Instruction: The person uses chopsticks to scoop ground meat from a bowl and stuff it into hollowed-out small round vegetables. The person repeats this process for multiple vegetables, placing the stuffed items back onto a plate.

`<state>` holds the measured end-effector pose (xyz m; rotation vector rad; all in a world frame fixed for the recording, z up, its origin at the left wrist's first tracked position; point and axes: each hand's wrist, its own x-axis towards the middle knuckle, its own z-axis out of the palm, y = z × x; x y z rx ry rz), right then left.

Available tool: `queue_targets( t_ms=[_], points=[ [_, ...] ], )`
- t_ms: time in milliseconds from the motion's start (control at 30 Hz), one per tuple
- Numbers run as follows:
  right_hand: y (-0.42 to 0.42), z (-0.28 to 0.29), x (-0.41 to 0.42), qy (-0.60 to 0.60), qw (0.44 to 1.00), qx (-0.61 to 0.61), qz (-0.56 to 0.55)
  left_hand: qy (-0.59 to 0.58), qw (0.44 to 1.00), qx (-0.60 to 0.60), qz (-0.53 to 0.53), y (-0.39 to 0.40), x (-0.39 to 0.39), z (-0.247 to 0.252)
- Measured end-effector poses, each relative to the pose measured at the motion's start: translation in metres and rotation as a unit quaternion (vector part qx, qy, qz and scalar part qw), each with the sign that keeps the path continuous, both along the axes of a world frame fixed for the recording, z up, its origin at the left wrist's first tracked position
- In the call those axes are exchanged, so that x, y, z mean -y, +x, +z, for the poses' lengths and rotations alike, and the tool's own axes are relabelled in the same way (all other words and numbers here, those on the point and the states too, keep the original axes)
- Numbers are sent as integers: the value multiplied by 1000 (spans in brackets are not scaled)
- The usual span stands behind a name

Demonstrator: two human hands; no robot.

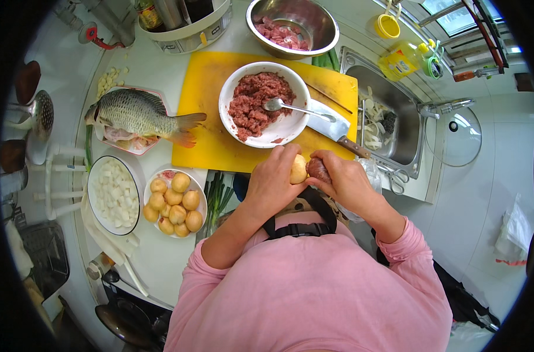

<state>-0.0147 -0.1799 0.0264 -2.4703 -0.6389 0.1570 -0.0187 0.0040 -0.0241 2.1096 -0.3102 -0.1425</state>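
My left hand (271, 178) holds a golden fried tofu puff (298, 169) in its fingertips. Against the puff's right side, my right hand (348, 176) grips a reddish-brown lump (319, 170) that looks like minced meat. Both hands are just over the near edge of a yellow cutting board (201, 110). On the board, a white bowl (225, 105) contains minced meat (258, 99) with a metal spoon (300, 109) resting in it. A cleaver (330, 125) lies beside the bowl, partly hidden by it. Several more puffs (177, 214) fill a white plate (156, 178) at the left.
Left of the board, a whole fish (134, 112) overhangs its tray. Nearer stands a bowl (137, 193) of white cubes. A steel bowl (319, 26) of meat pieces is behind the board. The sink (405, 141) with peelings and scissors (396, 178) are at right.
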Motion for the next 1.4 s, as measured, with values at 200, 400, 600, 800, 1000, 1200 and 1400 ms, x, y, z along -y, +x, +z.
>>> queue_targets(
  t_ms=[200,400,600,800,1000,1200,1400],
  points=[
    [3,8,2,-18,999,-35,25,8,1000,8,1,-2,2,-3],
    [7,13,6,-53,994,-72,64,37,999,28,-17,-5,3,-3],
    [6,13,7,-50,992,-89,68,56,998,12,-28,-8,4,6],
    [-1,7,9,-35,995,-72,62,43,998,27,-24,-11,5,6],
    [-4,7,11,-35,995,-72,60,52,998,19,-36,-14,5,7],
    [-6,7,11,-43,995,-56,63,59,997,26,-41,-16,4,6],
    [-5,3,14,-43,996,-45,68,49,996,64,-39,-15,5,6]
  ],
)
